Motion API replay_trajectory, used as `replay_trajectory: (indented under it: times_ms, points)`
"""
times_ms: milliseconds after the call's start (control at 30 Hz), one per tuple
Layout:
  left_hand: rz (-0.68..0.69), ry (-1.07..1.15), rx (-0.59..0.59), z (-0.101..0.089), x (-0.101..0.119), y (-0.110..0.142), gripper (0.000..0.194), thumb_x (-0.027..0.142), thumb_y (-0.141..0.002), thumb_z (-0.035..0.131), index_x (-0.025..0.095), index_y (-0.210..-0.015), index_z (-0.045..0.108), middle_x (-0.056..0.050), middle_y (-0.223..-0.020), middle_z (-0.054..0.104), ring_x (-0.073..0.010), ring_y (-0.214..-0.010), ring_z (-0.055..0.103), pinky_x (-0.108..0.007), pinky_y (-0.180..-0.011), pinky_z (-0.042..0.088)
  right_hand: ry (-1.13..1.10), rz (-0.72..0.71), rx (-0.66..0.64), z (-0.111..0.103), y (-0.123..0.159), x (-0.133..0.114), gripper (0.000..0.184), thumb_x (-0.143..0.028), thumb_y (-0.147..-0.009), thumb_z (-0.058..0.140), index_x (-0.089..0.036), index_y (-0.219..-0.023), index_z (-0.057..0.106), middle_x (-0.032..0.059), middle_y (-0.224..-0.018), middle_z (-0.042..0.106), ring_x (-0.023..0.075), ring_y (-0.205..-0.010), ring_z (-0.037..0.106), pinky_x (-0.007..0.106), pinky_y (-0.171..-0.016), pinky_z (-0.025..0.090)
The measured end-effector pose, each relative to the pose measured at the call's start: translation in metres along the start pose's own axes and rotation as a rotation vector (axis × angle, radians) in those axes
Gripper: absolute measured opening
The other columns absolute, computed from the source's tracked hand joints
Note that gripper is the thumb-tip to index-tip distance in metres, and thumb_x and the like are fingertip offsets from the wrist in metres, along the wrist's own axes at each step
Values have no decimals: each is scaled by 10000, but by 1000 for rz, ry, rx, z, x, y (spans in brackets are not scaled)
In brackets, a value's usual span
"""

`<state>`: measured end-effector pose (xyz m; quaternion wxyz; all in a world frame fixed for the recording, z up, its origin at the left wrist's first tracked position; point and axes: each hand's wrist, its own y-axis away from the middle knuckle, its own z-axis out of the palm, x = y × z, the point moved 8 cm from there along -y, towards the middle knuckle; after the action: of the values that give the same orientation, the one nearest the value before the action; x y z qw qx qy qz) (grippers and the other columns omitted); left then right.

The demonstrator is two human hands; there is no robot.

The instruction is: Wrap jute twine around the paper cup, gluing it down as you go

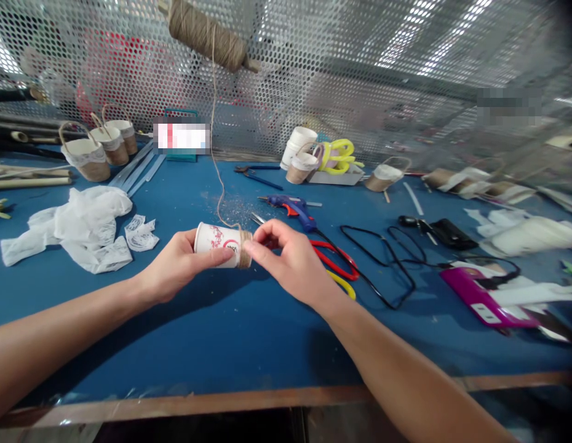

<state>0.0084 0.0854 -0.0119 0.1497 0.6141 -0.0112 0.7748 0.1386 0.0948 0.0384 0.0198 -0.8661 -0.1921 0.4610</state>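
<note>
My left hand is closed round a white paper cup with red print, held on its side above the blue table. Brown twine is wound round the cup's right end. My right hand pinches that wound twine at the cup's end. A strand of twine runs from the cup up to a spool hanging at the top of the mesh wall.
Behind my right hand lie a blue glue gun, red-and-yellow scissors and a black cable. White lace cloth lies at left. Finished twine-wrapped cup baskets stand at back left. A magenta object lies at right.
</note>
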Motion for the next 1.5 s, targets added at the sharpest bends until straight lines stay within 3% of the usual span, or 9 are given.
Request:
replay_trajectory:
  times_ms: [100,233,433,633,900,1067,1233,1500]
  points:
    - [-10,-62,-41,4,-1,2,221,229,-631,719,143,-825,657,-5,-766,686,-111,-666,584,-213,-662,434,-6,-18,50,-7,-4,1,165,-315,-815,484,-165,-801,551,30,-812,591,132,-740,539,262,-658,420]
    - [-27,-140,-58,6,-1,2,242,227,-610,718,137,-816,627,-9,-754,669,-126,-663,579,-233,-654,434,-5,-52,-81,5,-5,-1,246,-280,-876,383,-167,-839,599,51,-904,623,153,-880,558,296,-798,411]
    - [-40,-171,-96,9,-4,3,251,196,-581,722,144,-786,586,9,-711,645,-113,-617,569,-227,-609,438,-43,-160,-134,13,1,-10,207,-250,-859,432,-187,-957,603,58,-1054,599,151,-1013,525,337,-910,390]
    - [-47,-145,-133,18,-9,5,249,163,-582,713,145,-774,556,32,-668,624,-91,-580,548,-212,-588,441,-11,-199,-146,18,2,-13,218,-189,-797,521,-155,-995,605,72,-1052,595,149,-989,531,318,-881,414]
    - [24,-211,-147,24,-6,7,180,204,-623,687,140,-752,579,5,-698,626,-108,-612,550,-226,-607,438,-100,-44,-221,25,1,-8,225,-214,-785,545,-152,-994,602,65,-1040,606,149,-940,558,311,-823,444]
    - [-3,-229,-119,19,-9,7,154,244,-655,668,136,-709,573,21,-627,591,-97,-565,523,-217,-565,409,-212,50,-261,31,0,-2,220,-234,-782,557,-156,-982,603,48,-1000,634,137,-869,589,292,-778,468]
    - [-45,-199,-103,17,-13,7,234,315,-675,657,126,-799,597,-3,-680,624,-119,-599,552,-236,-593,419,-268,106,-270,33,-1,5,217,-260,-813,514,-159,-981,605,39,-939,650,135,-810,600,285,-723,480]
    - [-76,-151,-57,14,-16,5,248,342,-683,648,117,-777,606,-7,-649,624,-114,-573,544,-226,-569,401,-170,-77,-253,31,2,-10,281,-314,-887,392,-175,-963,624,54,-1024,619,136,-964,556,297,-860,420]
